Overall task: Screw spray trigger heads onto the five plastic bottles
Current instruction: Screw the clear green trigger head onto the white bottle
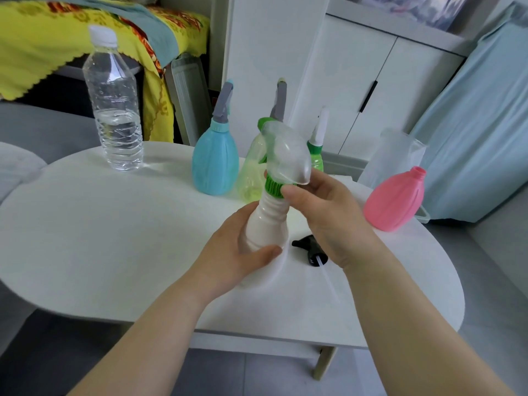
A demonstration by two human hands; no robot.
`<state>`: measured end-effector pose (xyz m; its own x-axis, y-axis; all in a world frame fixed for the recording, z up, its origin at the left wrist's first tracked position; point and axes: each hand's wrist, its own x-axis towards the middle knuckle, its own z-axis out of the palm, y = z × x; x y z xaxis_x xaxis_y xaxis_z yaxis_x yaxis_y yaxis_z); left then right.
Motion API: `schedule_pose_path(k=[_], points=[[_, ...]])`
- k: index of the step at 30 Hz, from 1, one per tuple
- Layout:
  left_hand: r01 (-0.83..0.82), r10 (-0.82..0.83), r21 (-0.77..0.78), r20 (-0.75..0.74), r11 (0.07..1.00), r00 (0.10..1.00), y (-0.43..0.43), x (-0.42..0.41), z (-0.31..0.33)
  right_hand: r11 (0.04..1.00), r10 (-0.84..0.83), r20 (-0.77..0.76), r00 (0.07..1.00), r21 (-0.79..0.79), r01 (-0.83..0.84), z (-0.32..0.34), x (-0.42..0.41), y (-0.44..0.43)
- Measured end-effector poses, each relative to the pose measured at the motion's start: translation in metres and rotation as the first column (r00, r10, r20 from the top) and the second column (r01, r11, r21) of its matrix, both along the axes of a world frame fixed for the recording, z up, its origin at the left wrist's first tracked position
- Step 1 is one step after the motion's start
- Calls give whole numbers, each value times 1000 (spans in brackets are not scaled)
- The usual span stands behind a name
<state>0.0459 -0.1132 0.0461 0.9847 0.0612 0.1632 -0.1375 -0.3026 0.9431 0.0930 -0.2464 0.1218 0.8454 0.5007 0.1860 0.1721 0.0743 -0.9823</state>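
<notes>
At the centre of the frame, a person works on a white bottle [268, 221] whose base sits low on the white table [114, 238]. Its long axis rises nearly upright, leaning a little toward the upper right. The left hand [237, 252] wraps the bottle's wide lower body, thumb across the front and fingers curled behind. The right hand [323, 212] comes in from the right at neck height, its thumb pressed on the ribbed green collar [273, 188] and its fingers curled round the far side. Above the collar stands the clear spray head [288, 158], its nozzle pointing to the upper left.

The collar lies directly between the right thumb and fingers, in line with the bottle's axis, so any turn is likely to run round that axis while the left hand braces below. How far the thread is seated cannot be told.

At centre rear, a blue bottle [214, 167], a yellow-green bottle [251, 178] and a small green bottle [316, 160] already carry heads. A pink bottle [395, 200] at right stands with an open neck. Its likely match, a black spray head [310, 248], lies on its side just below the right wrist, nearer that hand than the left. A water bottle [114, 115] stands at upper left.
</notes>
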Motion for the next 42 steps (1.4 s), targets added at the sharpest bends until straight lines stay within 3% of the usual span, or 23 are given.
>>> schedule_pose_path(k=[7, 16, 21, 24, 26, 28, 33, 37, 39, 42], points=[[-173, 162, 160, 81, 972, 984, -15, -1, 2, 967, -244, 137, 960, -42, 252, -8, -4, 18], [-188, 192, 145, -9, 971, 981, -11, 0, -2, 965, -131, 200, 971, -199, 171, -5, -6, 11], [-283, 283, 193, 28, 940, 959, -13, 3, -3, 989, -85, 160, 983, -105, 103, -5, -7, 5], [-194, 195, 210, 19, 958, 981, -10, 5, -6, 983, -163, 160, 974, -55, 173, -6, -2, 7], [-24, 29, 94, -50, 995, 998, 0, 5, -8, 982, -173, 145, 974, -46, 181, -7, 1, 8], [36, -37, -5, -73, 999, 997, 10, 6, -8, 988, -141, 125, 982, -49, 148, -6, 4, 8], [-237, 232, 162, 51, 958, 971, -9, 5, -9, 978, -102, 158, 982, -166, 128, 0, 6, 7], [46, -48, -46, -46, 998, 998, 5, 9, -4, 995, 33, 66, 997, -92, -27, 0, 7, 2], [99, -104, -79, -64, 992, 992, 12, 10, -2, 992, 91, 19, 996, -89, -89, 0, 7, 2], [-161, 161, 37, -2, 986, 987, -8, 10, -4, 997, -2, 39, 999, -81, 5, -1, 10, 4]])
